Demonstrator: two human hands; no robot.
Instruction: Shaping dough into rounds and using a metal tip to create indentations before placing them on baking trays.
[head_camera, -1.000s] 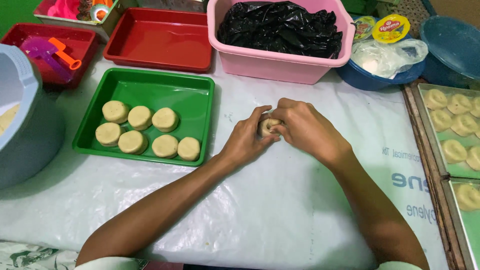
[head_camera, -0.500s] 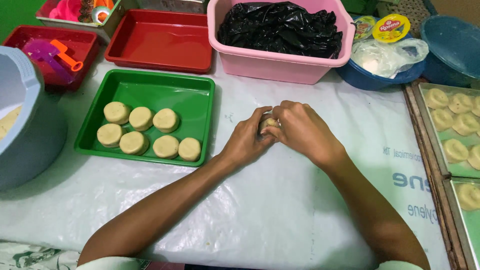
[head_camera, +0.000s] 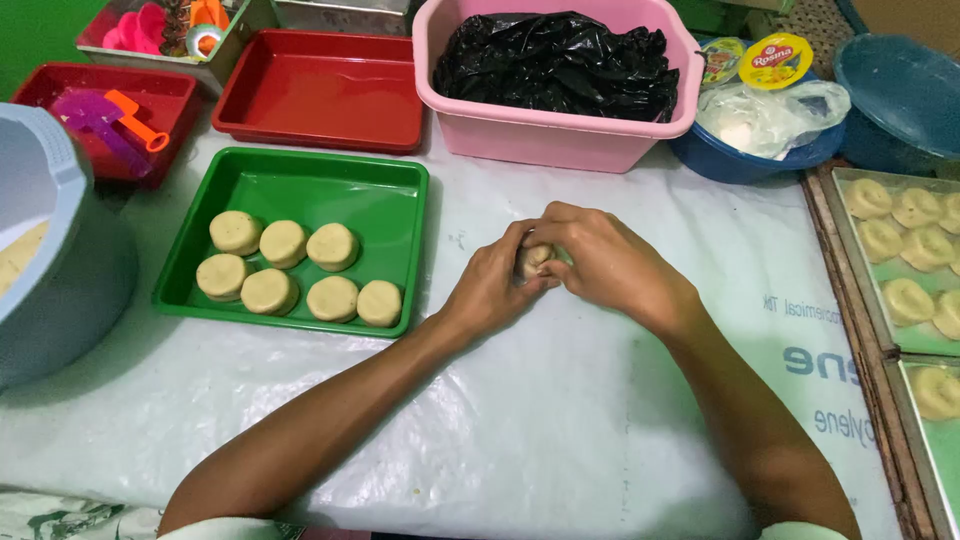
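Nothing much has shifted — my left hand (head_camera: 490, 285) and right hand (head_camera: 610, 265) stay cupped, grip closed on the dough piece (head_camera: 533, 258); it looks soft, light, best pinched gently at its edges.

Under my fingers runs a table covered with a white plastic sheet (head_camera: 560, 420), wrinkled and glossy under soft, even light. Blue print shows on the sheet to the right of my fingers. Beyond my fingers, past the far left corner, a strip of green surface (head_camera: 35, 35) shows. Along the right edge runs a brown wooden frame (head_camera: 845, 285).
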